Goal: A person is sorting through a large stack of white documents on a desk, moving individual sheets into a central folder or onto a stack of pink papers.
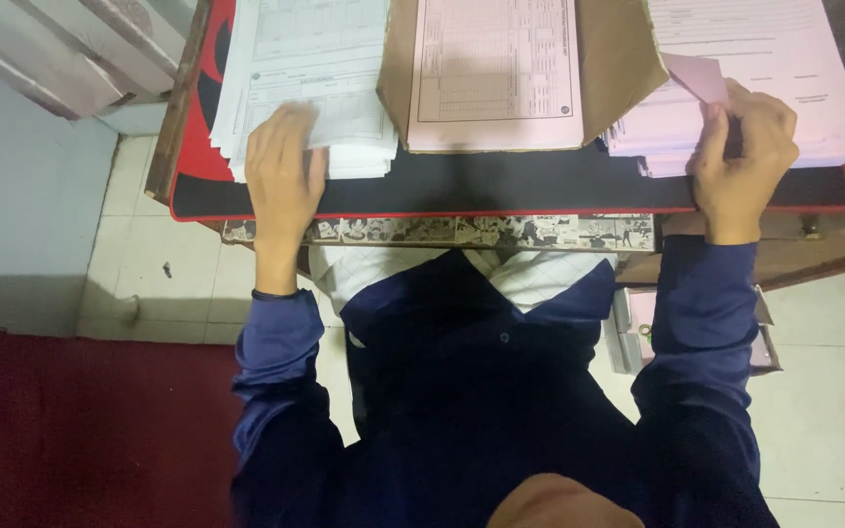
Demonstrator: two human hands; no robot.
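Note:
My left hand (284, 168) lies flat, fingers together, on the near corner of a stack of white printed forms (305, 68) at the left of the desk. My right hand (741, 156) pinches the lifted corner of a pink sheet (696, 76) from the pink paper stack (735, 117) at the right. Between the stacks a pink ruled form (494, 73) rests on an open brown folder (618, 59). Both arms wear dark blue sleeves.
A black desk mat with red edging (501, 186) covers the wooden desk. Its front edge shows a strip of comic pictures (481, 231). Below at the right a drawer or box (638, 332) holds papers. White floor tiles (149, 264) and a dark red rug (80, 430) lie at the left.

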